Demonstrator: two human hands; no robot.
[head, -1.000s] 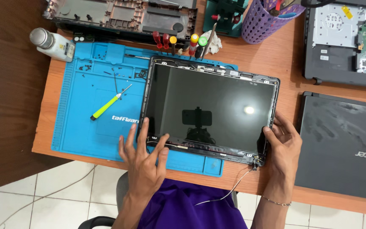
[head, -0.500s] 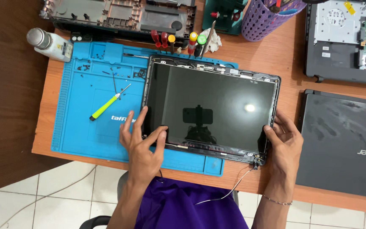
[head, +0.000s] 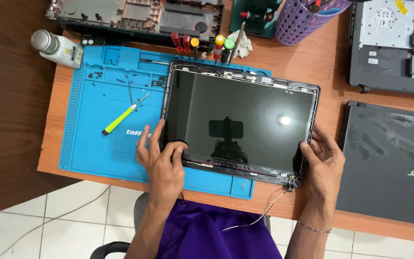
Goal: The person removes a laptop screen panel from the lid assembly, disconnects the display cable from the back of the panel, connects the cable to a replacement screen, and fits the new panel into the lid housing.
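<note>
A laptop screen assembly (head: 245,115) with a dark glossy panel lies flat, partly on a blue work mat (head: 101,144). My left hand (head: 161,158) rests on the near left corner of the screen, thumb on the glass and fingers spread over the left edge. My right hand (head: 322,160) grips the near right corner of the frame, beside the hinge (head: 291,181). Thin wires (head: 264,211) trail from that hinge over the desk edge.
A green-handled screwdriver (head: 123,115) and small screws lie on the mat. Behind stand a white bottle (head: 58,48), a stripped laptop base (head: 135,17), several screwdrivers (head: 207,45) and a purple basket (head: 305,19). Two more laptop parts (head: 394,163) sit at the right.
My left hand has slid up from the mat onto the near left corner of the screen. My right hand has stayed at the near right corner.
</note>
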